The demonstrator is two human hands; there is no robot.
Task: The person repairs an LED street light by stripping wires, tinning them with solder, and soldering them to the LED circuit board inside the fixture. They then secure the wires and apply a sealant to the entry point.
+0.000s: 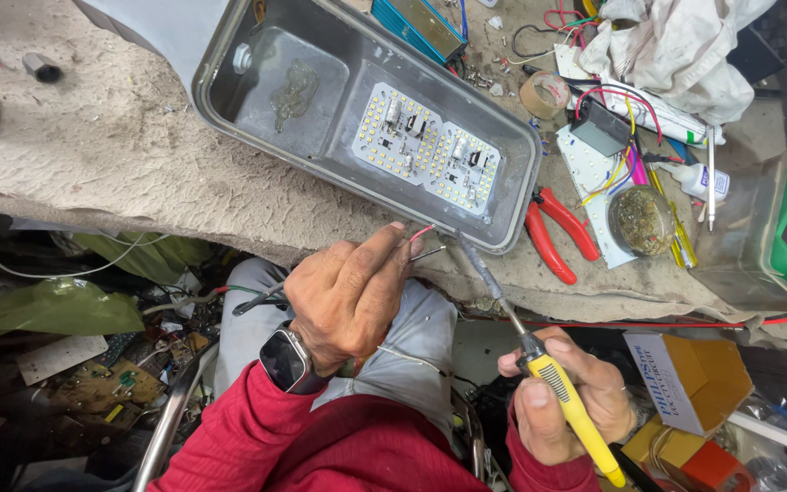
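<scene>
- Our left hand [348, 301] pinches two thin wires [423, 242] just below the grey lamp housing [366, 118].
- Our right hand [571, 396] grips a yellow soldering iron [539, 364], tip beside the wires.

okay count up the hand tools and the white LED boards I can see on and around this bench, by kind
Yellow-handled soldering iron, in the right hand: 1
Red-handled pliers: 1
White LED boards in the grey lamp housing: 2, left and right
Loose white LED board beside it: 1
Total: 5
</scene>
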